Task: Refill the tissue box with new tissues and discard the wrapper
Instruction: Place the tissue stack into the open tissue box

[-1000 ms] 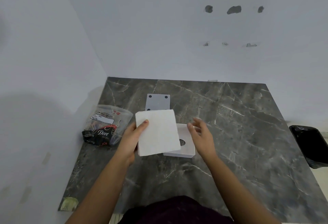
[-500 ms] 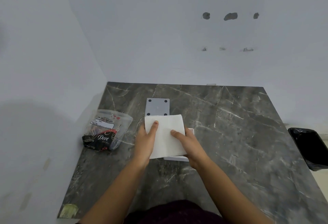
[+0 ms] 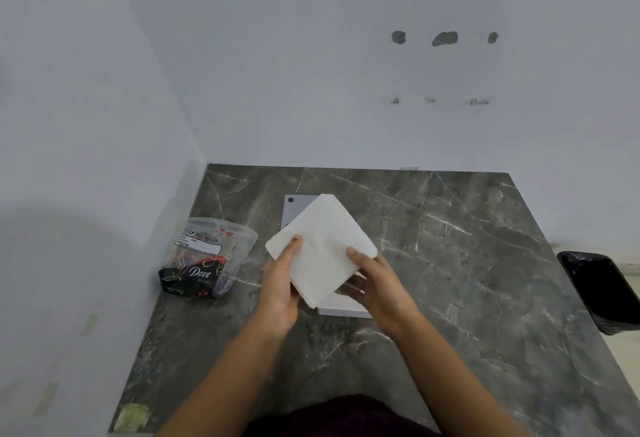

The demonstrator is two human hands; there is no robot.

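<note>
A square stack of white tissues (image 3: pixel 322 246) is held above the table, turned like a diamond. My left hand (image 3: pixel 278 284) grips its left corner, thumb on top. My right hand (image 3: pixel 377 284) holds its right edge, fingers underneath. Beneath the stack lies the white tissue box (image 3: pixel 343 308), mostly hidden; only its near edge shows. Behind the stack lies a grey flat panel (image 3: pixel 294 210) with dark round dots. The emptied clear and black Dove wrapper (image 3: pixel 204 260) lies to the left on the table.
The dark marble table (image 3: pixel 450 263) sits in a corner, with white walls at the left and back. A black-lined bin (image 3: pixel 602 291) stands past the table's right edge. A yellowish scrap (image 3: pixel 133 416) lies at the near left corner.
My right hand has joined the left on the tissue stack. Both hands have rotated the stack into a diamond and lifted it over the box.
</note>
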